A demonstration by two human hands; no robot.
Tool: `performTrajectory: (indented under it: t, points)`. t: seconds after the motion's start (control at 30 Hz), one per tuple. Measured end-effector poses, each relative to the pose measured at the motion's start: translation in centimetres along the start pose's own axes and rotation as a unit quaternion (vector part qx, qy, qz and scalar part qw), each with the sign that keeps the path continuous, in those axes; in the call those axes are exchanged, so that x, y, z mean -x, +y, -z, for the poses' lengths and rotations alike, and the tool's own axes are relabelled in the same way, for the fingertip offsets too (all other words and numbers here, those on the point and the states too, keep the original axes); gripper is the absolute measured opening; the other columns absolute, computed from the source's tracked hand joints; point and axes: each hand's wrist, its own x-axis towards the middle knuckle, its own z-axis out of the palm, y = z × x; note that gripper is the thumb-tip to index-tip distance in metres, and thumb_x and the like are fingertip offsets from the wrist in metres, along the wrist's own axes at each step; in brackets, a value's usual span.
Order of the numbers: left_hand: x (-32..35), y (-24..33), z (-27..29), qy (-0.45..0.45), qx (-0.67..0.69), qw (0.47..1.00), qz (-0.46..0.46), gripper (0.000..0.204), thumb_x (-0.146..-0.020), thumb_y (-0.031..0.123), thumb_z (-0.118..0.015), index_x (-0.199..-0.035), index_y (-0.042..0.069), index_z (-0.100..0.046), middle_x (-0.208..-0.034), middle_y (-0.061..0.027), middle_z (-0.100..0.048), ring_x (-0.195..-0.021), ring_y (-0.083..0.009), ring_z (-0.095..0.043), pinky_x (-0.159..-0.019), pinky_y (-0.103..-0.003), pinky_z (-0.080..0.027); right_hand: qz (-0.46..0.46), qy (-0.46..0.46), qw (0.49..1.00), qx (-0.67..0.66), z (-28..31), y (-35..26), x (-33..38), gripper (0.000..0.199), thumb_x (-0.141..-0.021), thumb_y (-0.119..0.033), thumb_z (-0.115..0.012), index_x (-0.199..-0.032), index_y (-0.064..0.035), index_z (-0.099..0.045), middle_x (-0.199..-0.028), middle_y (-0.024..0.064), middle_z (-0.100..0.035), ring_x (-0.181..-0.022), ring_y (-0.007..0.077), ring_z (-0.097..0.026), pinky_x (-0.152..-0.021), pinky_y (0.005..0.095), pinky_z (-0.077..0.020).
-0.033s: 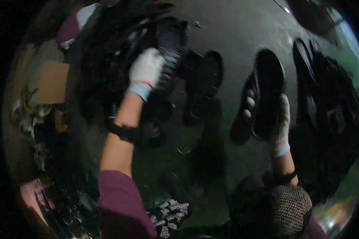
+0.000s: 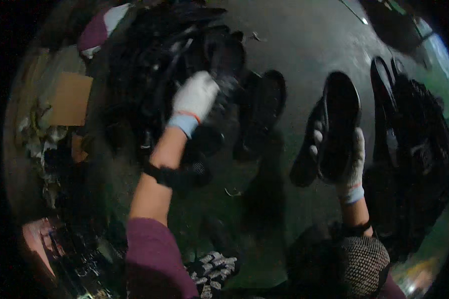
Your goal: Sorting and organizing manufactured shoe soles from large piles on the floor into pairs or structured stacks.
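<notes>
My left hand, in a white knit glove with an orange-edged cuff, is closed at the edge of a dark, ridged shoe sole; motion blurs the sole, and the fingertips are hidden. To its right lies another black sole. On the right, my gloved right hand grips a smooth black shoe sole lengthwise, thumb along its right edge and fingertips showing at its left. A second dark sole-shaped piece sits behind those fingers; whether they hold it too is unclear.
A heap of black soles fills the far left, and another stack stands at the right. A brown cardboard piece lies left. Near my body are a patterned cloth and a purple-and-white item sits far left.
My left hand has shifted slightly right, and the ridged sole beside it has moved right and blurred. My right hand keeps its grip; the whole view has shifted a little.
</notes>
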Motion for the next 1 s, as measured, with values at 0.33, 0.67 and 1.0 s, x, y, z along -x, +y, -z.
performTrajectory:
  t: [0.33, 0.67, 1.0]
  points:
    - [-1.0, -10.0, 10.7, 0.398, -0.051, 0.91, 0.103, 0.039, -0.087, 0.023, -0.067, -0.125, 0.018, -0.07, -0.124, -0.0141, -0.067, -0.114, -0.038, -0.064, -0.095, -0.052, -0.053, -0.048, 0.044, 0.997, 0.038, -1.3, 2.7, -0.5, 0.062, -0.104, -0.059, -0.051, -0.142, -0.0101, -0.057, -0.131, 0.0149, -0.066, -0.116, 0.0346, -0.067, -0.098, 0.0548, -0.0548]
    - [0.9, -16.6, 6.8, 0.074, -0.069, 0.985, 0.141, 0.068, -0.085, 0.04, -0.071, -0.147, 0.014, -0.058, -0.148, -0.0212, -0.056, -0.133, -0.0397, -0.056, -0.113, -0.048, -0.044, -0.046, 0.031, 0.998, 0.016, 1.3, 1.7, -0.1, 0.06, -0.106, -0.055, -0.049, -0.143, -0.0082, -0.055, -0.131, 0.0159, -0.066, -0.112, 0.0335, -0.068, -0.094, 0.0535, -0.0565]
    - [-3.4, 2.8, 14.2, 0.169, -0.136, 0.976, -0.006, 0.049, -0.094, 0.054, -0.064, -0.106, 0.007, -0.071, -0.106, -0.0207, -0.071, -0.101, -0.0443, -0.067, -0.089, -0.051, -0.052, 0.001, 0.036, 0.999, 0.027, 3.5, -0.1, 0.2, 0.069, -0.103, -0.058, -0.053, -0.149, -0.0057, -0.05, -0.135, 0.0163, -0.065, -0.113, 0.0303, -0.067, -0.096, 0.0513, -0.0559]
